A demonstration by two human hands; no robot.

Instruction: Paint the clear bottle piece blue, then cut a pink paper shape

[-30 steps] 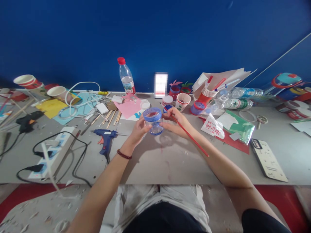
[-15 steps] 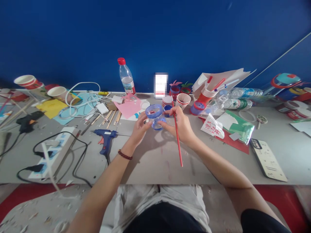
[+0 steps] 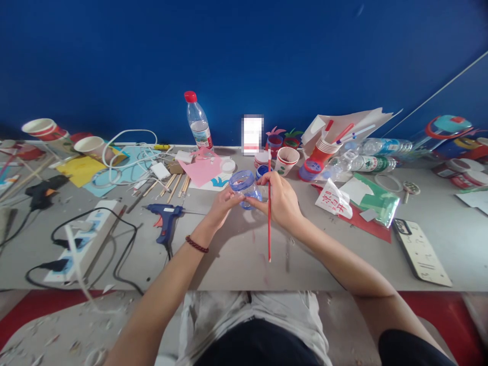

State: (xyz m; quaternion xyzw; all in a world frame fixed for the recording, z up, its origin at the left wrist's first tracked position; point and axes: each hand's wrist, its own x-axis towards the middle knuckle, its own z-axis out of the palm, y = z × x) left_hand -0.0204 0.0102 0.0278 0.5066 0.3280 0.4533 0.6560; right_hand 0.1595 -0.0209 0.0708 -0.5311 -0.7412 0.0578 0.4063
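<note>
My left hand (image 3: 221, 207) is closed on the side of a clear plastic bottle piece (image 3: 252, 192) with blue paint around its rim. It is held tilted above the table. A thin red-handled paintbrush (image 3: 269, 229) stands nearly upright in the fingers of my right hand (image 3: 284, 199). My right thumb reaches across to the lower part of the bottle piece. Just behind them sits an open jar of blue paint (image 3: 262, 171). A paper cup (image 3: 287, 160) stands right of the jar. The brush tip points away from me, near the cup and jar.
A blue glue gun (image 3: 166, 219) and a white power strip (image 3: 84, 239) with loose cables lie at left. A red-capped bottle (image 3: 201, 129) stands at the back. To the right are a wrapper (image 3: 333, 198), coloured sheets, plastic bottles (image 3: 372, 163) and a phone (image 3: 422, 252).
The bottle piece has tilted and turned, moving slightly down and right in my hands. The brush has swung from slanted to nearly vertical, its lower end moving left.
</note>
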